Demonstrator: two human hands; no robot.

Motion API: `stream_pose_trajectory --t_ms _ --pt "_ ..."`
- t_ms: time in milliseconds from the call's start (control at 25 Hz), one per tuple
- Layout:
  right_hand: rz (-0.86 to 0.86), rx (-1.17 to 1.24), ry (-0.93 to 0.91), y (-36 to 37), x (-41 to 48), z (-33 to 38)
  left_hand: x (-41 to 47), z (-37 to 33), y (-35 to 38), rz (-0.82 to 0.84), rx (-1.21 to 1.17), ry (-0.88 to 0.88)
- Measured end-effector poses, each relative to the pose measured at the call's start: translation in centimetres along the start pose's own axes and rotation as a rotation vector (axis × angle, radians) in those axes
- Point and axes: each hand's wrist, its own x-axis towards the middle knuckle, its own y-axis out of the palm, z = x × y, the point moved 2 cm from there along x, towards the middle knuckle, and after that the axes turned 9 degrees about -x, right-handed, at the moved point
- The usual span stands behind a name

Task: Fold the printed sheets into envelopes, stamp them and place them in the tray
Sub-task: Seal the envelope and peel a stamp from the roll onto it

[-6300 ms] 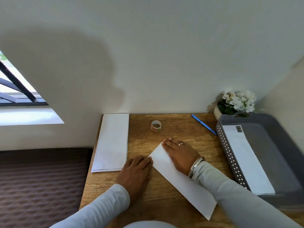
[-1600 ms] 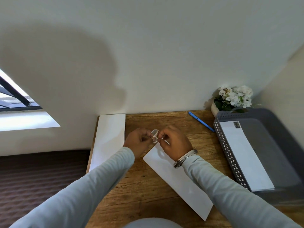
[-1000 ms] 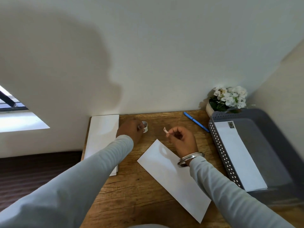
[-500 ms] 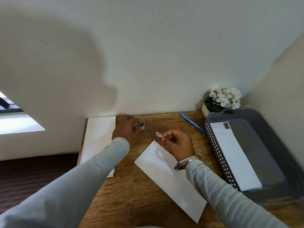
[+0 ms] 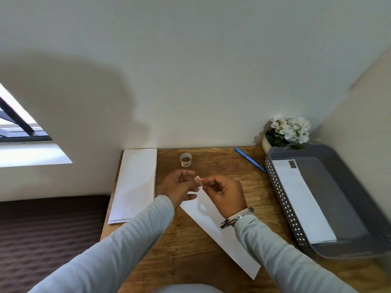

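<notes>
A white envelope [image 5: 222, 231] lies slanted on the wooden desk [image 5: 211, 166] in front of me. Above its upper end my left hand [image 5: 179, 186] and my right hand [image 5: 225, 193] meet, and both pinch a small pinkish stamp [image 5: 198, 179] between their fingertips. The stamp roll [image 5: 186, 159] stands on the desk behind the hands, apart from them. At the right, the grey tray [image 5: 347, 187] holds one stamped envelope [image 5: 302, 204].
A stack of white sheets [image 5: 134, 185] lies along the desk's left edge. A blue pen [image 5: 250, 159] rests at the back, near the tray's perforated wall. A pot of white flowers [image 5: 287, 132] stands in the back right corner. The wall is directly behind the desk.
My left hand has let go of the stamp roll, left it on the desk, and come right to join my right hand at the stamp.
</notes>
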Motion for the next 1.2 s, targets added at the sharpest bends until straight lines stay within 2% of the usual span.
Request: stream_pose_trajectory --t_ms 240,400,480,600,800,960,1080,1200 --pt "0.029 0.098 0.060 -1.9 0.5 0.0 0.0 -0.6 0.0 0.056 0.267 0.150" --pt "0.191 0.084 0.001 -2.1 1.8 1.0 0.2 -0.6 1.1 0.169 0.532 0.261" --pt "0.202 0.057 -0.007 -1.8 1.8 0.8 0.1 -0.6 1.5 0.195 0.583 0.298" --pt "0.149 0.162 0.052 -1.5 1.4 0.3 -0.1 -0.5 1.1 0.150 0.509 0.293" --pt "0.094 0.388 0.240 -0.8 0.7 0.2 -0.8 0.5 0.6 0.145 0.304 0.153" --pt "0.106 0.380 0.284 -0.6 0.5 0.1 -0.5 0.5 0.2 0.058 0.204 0.171" --pt "0.174 0.308 0.265 -0.4 0.2 0.1 -0.3 0.4 0.1 0.068 0.214 0.178" --pt "0.155 0.232 0.240 -0.7 0.5 -0.1 0.1 0.4 -0.1 0.114 0.301 0.203"
